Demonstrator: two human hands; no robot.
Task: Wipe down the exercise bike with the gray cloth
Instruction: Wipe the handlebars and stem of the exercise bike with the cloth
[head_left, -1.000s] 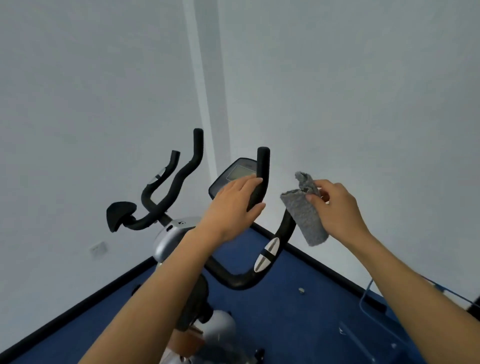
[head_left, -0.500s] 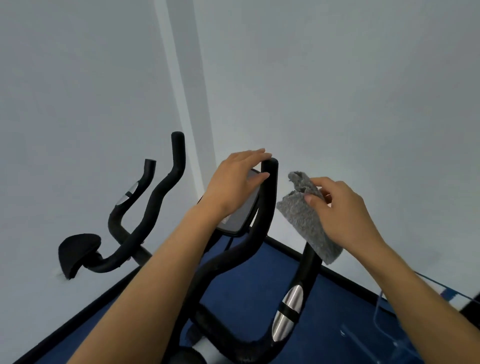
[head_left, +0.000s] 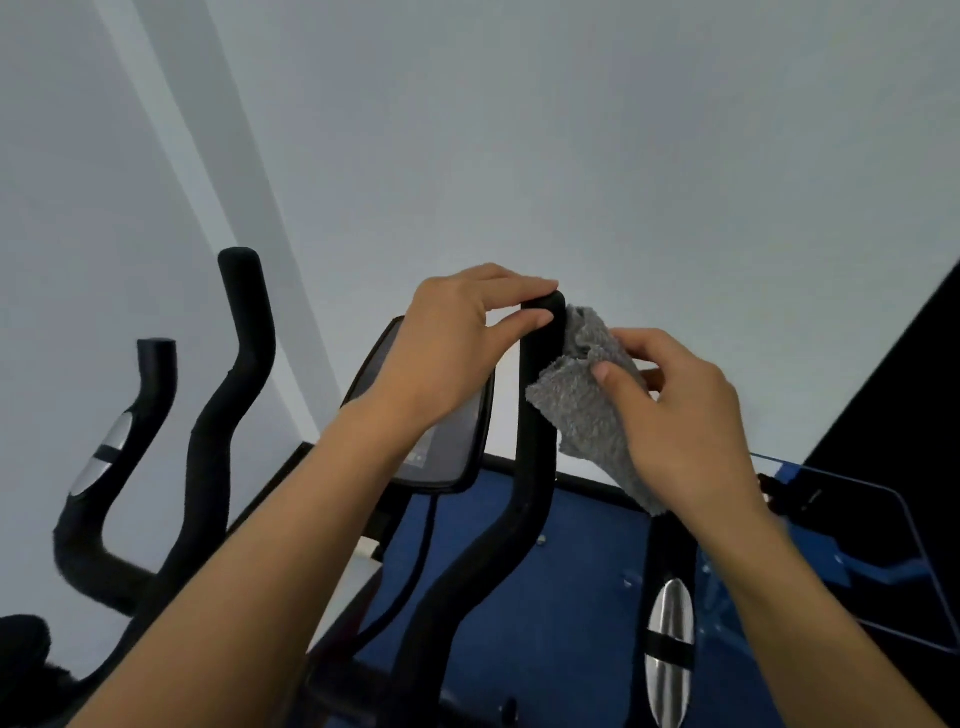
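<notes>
Pinching the tip of an upright black bar (head_left: 535, 467) on the bike (head_left: 208, 467), the left hand (head_left: 452, 348) in the head view has its thumb under the bar's end and its fingers over it. The right hand (head_left: 680, 415) holds the cloth (head_left: 582, 415), thumb on the near face and fingers curled behind. The gray cloth is bunched at the top, touches the bar's right side just below the tip, and hangs down past the wrist. Behind the left wrist sits the console (head_left: 457, 457), tilted, its dark screen showing small marks too blurred to read. 1 silver plate (head_left: 670, 649) sits on the bar at lower right, and a 2nd plate (head_left: 104, 452) on the far-left bar. Blue floor (head_left: 571, 582) lies below, and a clear panel (head_left: 862, 540) stands at the right.
</notes>
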